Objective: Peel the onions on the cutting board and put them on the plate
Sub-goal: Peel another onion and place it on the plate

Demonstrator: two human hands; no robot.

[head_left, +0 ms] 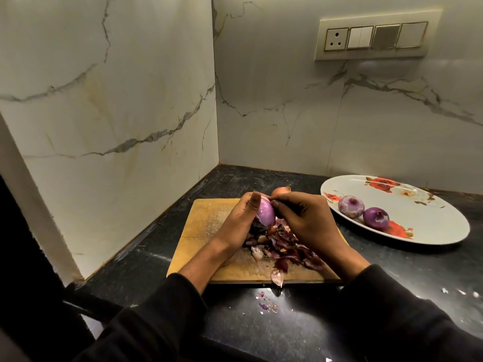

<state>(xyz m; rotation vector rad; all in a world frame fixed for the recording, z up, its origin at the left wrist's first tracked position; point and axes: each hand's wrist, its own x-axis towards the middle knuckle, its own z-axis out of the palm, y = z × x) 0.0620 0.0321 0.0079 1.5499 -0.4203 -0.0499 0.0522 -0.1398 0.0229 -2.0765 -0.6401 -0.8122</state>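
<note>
On the dark counter (146,262), set into the corner where two marble-patterned walls meet, a wooden cutting board (206,218) lies a little way in from the left wall. Above the middle of the board the left hand (239,218) grips a purple onion (266,213), fingers curled around its left side and the thumb lying up along its front; much of the onion's facing side is bare and glossy, while dark skin hangs from its lower end. The right hand (304,220) is curled in against the onion's right side, its fingertips pinching at the onion's top edge where a thin strip of skin shows. Under the hands, a heap of onion peels (285,246) covers the board's near right part, and one pale piece hangs over the board's front edge. A few small peel scraps (266,304) lie on the counter just in front of the board. Behind the hands, at the board's far edge, the top of an unpeeled onion (281,190) with orange-brown skin shows. To the right of the board, near the back wall, sits a white oval plate (431,218) with red flower prints; two peeled onions (351,206) rest on it side by side, touching, toward its left side. A switch panel (376,37) is mounted on the back wall. Black sleeves (167,309) cover both forearms.
</note>
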